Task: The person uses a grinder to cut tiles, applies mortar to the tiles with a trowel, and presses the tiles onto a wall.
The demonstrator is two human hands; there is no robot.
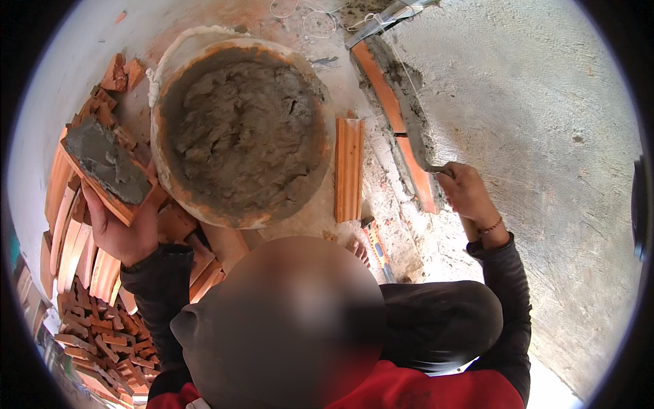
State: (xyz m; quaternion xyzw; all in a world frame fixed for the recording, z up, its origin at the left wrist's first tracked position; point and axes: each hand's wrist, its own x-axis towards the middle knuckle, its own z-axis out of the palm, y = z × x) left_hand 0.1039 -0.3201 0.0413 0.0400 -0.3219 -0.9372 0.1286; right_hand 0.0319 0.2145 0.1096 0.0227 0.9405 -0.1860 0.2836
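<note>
My left hand [129, 228] is closed on the lower end of a terracotta tile [126, 211], whose upper face carries a thick layer of grey mortar [105, 158]. The tile is held tilted beside a large round bucket [328, 146] of wet mortar [238, 133]. On the other side, my right hand [470, 194] grips a trowel [417, 140] by its handle. The narrow blade points away from me, along a row of terracotta tiles [380, 85] at the foot of the grey wall. Mortar lies along that row's wall side; whether the blade touches it, I cannot tell.
A loose grooved terracotta tile [349, 170] lies right of the bucket, with an orange-and-blue tool [378, 249] nearer me. Stacked tiles [68, 232] and broken pieces [109, 341] fill the left. A thin string and a metal strip [385, 24] are at the row's far end.
</note>
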